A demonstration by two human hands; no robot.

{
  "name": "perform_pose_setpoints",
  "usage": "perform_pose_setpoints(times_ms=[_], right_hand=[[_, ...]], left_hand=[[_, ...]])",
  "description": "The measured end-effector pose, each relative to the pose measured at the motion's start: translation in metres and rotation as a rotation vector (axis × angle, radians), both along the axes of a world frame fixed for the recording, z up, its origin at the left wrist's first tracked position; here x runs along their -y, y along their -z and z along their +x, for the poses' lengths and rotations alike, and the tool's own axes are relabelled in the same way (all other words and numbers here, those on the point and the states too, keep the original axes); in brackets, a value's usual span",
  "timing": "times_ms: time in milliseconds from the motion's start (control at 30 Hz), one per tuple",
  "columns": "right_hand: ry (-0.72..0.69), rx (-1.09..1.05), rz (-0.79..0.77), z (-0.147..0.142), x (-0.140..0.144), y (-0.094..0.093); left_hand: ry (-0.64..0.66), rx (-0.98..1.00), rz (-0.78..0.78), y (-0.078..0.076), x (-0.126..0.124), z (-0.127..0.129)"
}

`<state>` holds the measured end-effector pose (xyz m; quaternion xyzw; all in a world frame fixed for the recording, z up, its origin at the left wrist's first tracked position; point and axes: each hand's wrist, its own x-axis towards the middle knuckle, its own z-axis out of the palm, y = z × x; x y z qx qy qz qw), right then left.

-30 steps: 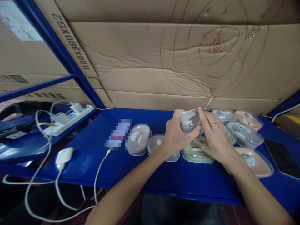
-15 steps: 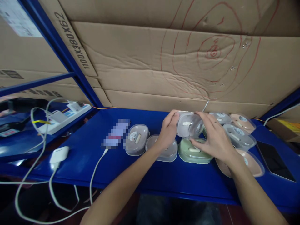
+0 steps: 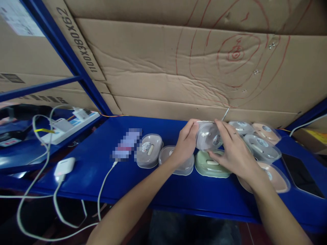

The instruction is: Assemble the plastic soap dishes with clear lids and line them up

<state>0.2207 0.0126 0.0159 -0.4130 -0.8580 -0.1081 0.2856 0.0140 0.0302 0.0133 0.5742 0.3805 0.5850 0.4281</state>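
Both my hands hold one grey oval plastic box with a clear lid point(image 3: 207, 136), lifted and tilted above the blue shelf point(image 3: 163, 190). My left hand point(image 3: 186, 144) grips its left side and my right hand point(image 3: 233, 153) its right side. Under it a green oval box point(image 3: 209, 166) lies on the shelf. Two grey boxes point(image 3: 149, 150) point(image 3: 167, 154) sit to the left, the nearer one partly behind my left wrist.
Several more grey and pink oval boxes point(image 3: 259, 144) crowd the right. A dark tablet point(image 3: 301, 175) lies far right. A blurred phone point(image 3: 126, 144) with a white cable, a white charger point(image 3: 63, 166) and a power strip point(image 3: 66, 127) are left. Cardboard point(image 3: 178, 68) walls the back.
The held box has been turned in my hands, from flat-ish to tilted with its clear lid facing me. The view shifted slightly.
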Motion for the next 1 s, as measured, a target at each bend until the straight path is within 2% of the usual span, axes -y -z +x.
perform_pose_setpoints(times_ms=[233,400,533,633,800,900,1000], right_hand=[[-0.007,-0.002,-0.014,0.0,-0.001,0.0],[-0.008,-0.022,-0.006,0.0,-0.002,0.001],[-0.051,-0.056,-0.02,0.003,-0.002,-0.003],[-0.089,-0.184,-0.119,0.007,0.0,-0.01],[-0.156,-0.692,-0.434,0.013,-0.004,-0.016],[-0.193,-0.828,-0.632,0.018,-0.01,-0.016],[-0.155,-0.866,-0.613,0.021,-0.015,-0.014]], left_hand=[[0.029,-0.063,0.033,0.001,0.005,0.001],[0.113,-0.036,0.007,-0.002,0.011,0.002],[0.052,-0.09,-0.001,-0.006,0.012,0.003],[0.069,-0.002,-0.028,-0.01,0.01,0.0],[0.222,0.252,-0.16,-0.019,0.007,-0.01],[0.287,0.22,-0.169,-0.021,0.006,-0.014],[0.244,0.127,-0.117,-0.019,0.003,-0.014]])
